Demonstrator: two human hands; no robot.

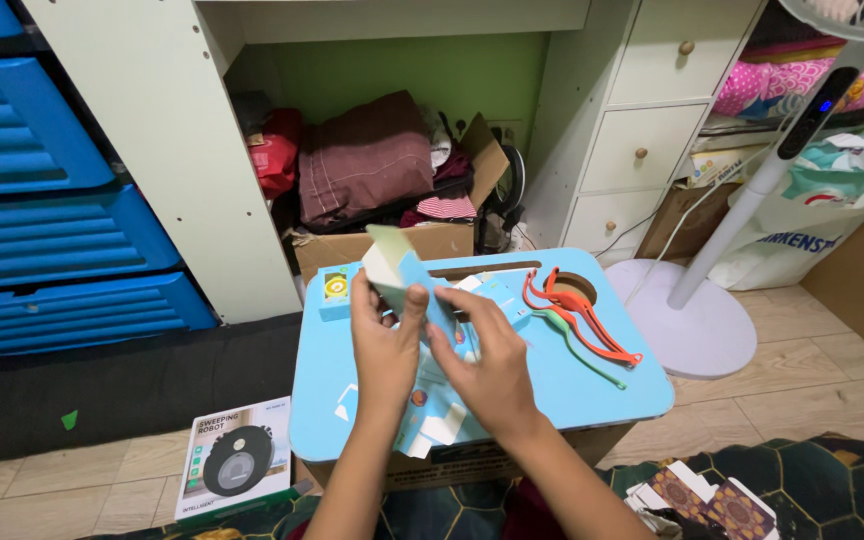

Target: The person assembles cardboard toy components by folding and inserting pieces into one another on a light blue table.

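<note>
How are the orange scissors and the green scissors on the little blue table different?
The orange scissors are chunkier with big looped handles; the green scissors are slimmer and paler. The orange pair lies farther from the person, the green pair nearer, partly tucked under the orange one. Both lie flat on the blue table, untouched by either hand.

Smooth matt blue plastic tabletop, thin paper card pcs, glossy orange plastic strips, cardboard box w/ cloth.

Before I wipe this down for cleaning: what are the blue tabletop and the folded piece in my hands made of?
Blue tabletop: probably plastic, smooth with a faint sheen and rounded moulded edges. Folded piece: likely thin card or paper, matte, holding sharp creases between left hand and right hand.
</note>
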